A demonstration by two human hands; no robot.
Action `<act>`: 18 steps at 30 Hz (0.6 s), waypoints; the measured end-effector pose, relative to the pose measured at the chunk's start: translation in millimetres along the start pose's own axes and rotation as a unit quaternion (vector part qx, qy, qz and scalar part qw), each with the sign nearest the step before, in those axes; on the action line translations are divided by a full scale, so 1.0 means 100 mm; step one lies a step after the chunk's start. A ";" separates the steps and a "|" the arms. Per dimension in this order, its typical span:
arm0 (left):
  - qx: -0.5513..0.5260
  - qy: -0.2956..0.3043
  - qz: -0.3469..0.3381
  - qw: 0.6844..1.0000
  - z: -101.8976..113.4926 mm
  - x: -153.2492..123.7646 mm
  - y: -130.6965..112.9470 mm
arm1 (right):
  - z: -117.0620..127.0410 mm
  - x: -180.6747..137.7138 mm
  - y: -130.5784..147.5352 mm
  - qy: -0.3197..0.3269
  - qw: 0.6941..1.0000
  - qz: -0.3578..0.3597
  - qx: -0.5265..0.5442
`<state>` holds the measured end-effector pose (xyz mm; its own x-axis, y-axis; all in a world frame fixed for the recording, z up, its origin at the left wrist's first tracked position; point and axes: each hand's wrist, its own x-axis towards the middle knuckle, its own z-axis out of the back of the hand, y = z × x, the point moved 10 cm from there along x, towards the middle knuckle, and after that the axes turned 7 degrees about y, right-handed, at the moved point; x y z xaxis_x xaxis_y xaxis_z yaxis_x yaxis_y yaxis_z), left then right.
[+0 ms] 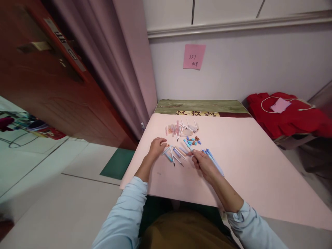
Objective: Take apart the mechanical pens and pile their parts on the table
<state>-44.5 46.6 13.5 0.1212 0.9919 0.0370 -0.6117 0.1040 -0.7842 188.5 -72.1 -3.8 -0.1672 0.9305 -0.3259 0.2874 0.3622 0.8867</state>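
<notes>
My right hand is closed around the near end of a light blue pen barrel, which points up and away. My left hand reaches in from the left, with a small brown piece at its fingertips. Between the hands lies a loose group of pen parts: white refills with dark tips, a teal barrel and a blue-violet barrel. Past the right hand's fingers is a small cluster of blue and brown pieces. Several blue pens lie side by side, partly behind my right hand.
Farther back on the pink-covered table are pink patterned tubes and more white refills beside a clear bag. A red cloth with a white cable sits at the right. A wooden door and curtain stand left.
</notes>
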 end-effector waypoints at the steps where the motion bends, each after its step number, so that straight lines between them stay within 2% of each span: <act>1: -0.017 -0.014 0.011 1.000 0.04 -0.01 0.02 | -0.02 0.00 -0.01 -0.001 1.000 -0.002 0.011; 4: -0.047 -0.042 0.032 0.998 0.15 -0.05 0.02 | -0.10 0.02 -0.06 0.002 0.998 -0.030 0.047; 8: -0.125 -0.051 0.039 0.990 0.15 -0.19 -0.19 | -0.29 0.09 -0.10 0.031 0.995 -0.060 0.079; 9: -0.196 -0.037 0.042 0.979 0.09 -0.24 -0.24 | -0.35 0.11 -0.08 0.039 0.994 -0.056 0.084; 10: -0.278 0.001 0.048 0.960 -0.04 -0.29 -0.31 | -0.40 0.13 -0.06 0.049 0.994 -0.049 0.087; 13: -0.418 0.144 0.061 0.895 -0.47 -0.49 -0.57 | -0.53 0.18 -0.03 0.074 0.993 -0.030 0.089; 15: -0.473 0.147 0.069 0.866 -0.55 -0.57 -0.64 | -0.56 0.18 -0.04 0.081 0.993 -0.031 0.084; 18: -0.516 0.117 0.085 0.844 -0.55 -0.62 -0.62 | -0.55 0.16 -0.09 0.083 0.992 -0.049 0.079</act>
<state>28.7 -25.0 26.0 0.3256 0.9320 -0.1590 0.3562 -0.2767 -0.8925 131.2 -62.8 1.4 -0.3511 0.8734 -0.3374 0.4035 0.4664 0.7872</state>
